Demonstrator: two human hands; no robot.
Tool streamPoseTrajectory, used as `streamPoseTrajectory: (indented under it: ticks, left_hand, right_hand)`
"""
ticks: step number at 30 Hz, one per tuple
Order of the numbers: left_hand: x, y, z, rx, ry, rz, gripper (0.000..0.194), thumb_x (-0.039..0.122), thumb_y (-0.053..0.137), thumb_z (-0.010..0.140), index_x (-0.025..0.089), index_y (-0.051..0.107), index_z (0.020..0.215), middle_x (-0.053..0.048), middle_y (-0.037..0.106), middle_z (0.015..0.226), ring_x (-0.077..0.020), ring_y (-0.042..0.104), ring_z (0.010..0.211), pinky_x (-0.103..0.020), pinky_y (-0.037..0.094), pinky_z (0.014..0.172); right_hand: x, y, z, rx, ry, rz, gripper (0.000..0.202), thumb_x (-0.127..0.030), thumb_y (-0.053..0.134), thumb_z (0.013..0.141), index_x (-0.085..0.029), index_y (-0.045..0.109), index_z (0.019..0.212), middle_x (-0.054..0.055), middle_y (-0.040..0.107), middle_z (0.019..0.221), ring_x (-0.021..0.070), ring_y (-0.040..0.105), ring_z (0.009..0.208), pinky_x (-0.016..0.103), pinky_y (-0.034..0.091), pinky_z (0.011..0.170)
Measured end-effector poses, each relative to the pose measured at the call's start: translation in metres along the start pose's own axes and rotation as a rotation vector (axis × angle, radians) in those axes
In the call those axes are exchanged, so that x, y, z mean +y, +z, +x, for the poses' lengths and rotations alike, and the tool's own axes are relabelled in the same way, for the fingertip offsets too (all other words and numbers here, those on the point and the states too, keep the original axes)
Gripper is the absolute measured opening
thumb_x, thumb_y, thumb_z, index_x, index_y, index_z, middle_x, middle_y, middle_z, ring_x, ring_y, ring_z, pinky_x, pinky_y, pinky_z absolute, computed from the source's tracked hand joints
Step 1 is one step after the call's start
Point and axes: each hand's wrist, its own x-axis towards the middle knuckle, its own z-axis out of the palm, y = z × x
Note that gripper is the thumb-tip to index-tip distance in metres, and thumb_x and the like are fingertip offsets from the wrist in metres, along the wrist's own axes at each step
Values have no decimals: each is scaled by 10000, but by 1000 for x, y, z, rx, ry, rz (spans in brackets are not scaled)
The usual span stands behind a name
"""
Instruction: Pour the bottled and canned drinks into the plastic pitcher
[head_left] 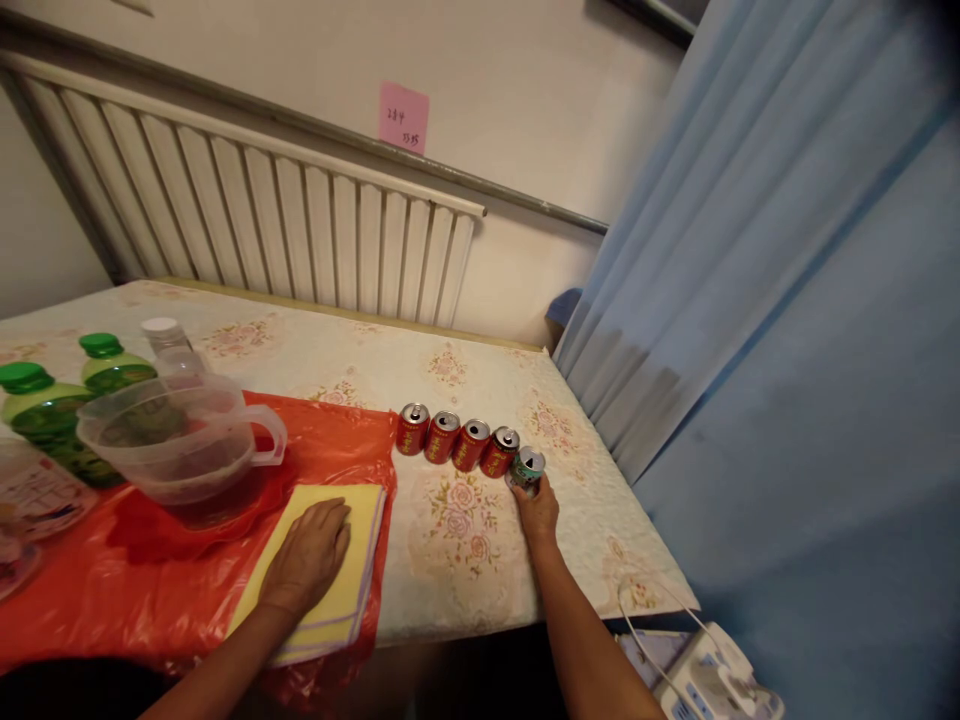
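Observation:
Several small red cans [471,446] stand side by side in a row on the flowered tablecloth [465,600]. At the right end of that row is a green and silver can [527,468], with my right hand [538,510] closed round its lower part. My left hand [307,555] lies flat on a folded yellow cloth [341,600], its fingers resting on the fabric. The cloth sits on a red plastic sheet [337,440] that covers the left part of the table.
On the left are a clear plastic jug [180,450], green-capped bottles [49,420] and a white-capped bottle [169,340]. A radiator [300,220] lines the wall; a blue curtain [720,300] hangs right. A white power strip [720,680] sits below the table edge.

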Motion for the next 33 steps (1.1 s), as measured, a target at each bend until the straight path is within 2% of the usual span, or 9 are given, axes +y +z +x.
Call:
streamPoseTrajectory:
  ticks: [15,22,33]
  left_hand:
    - [2,-3,0,5,-2,-20,333,317,435,925,152,629,1139,-156,646,1218,-292,570,1165,-452,434,1023]
    - [2,-3,1,25,-18,-53,308,325,443,915,186,638,1109,-139,659,1211,-289,581,1153,-453,451,1006]
    - [2,-2,1,-18,1,21,333,305,412,945,142,614,1152,-158,631,1234,-286,561,1172,-454,436,1028]
  right_hand:
    - [1,1,0,6,-4,-13,563,-427,649,739,-155,603,1231,123,713,1005,276,647,889,325,461,776]
    - [2,1,0,6,-7,-6,556,-400,654,744,-168,593,1245,116,714,1025,265,646,902,316,459,779]
    - [2,0,0,9,-19,-8,532,-402,667,738,-167,607,1212,113,718,999,260,649,883,309,457,765]
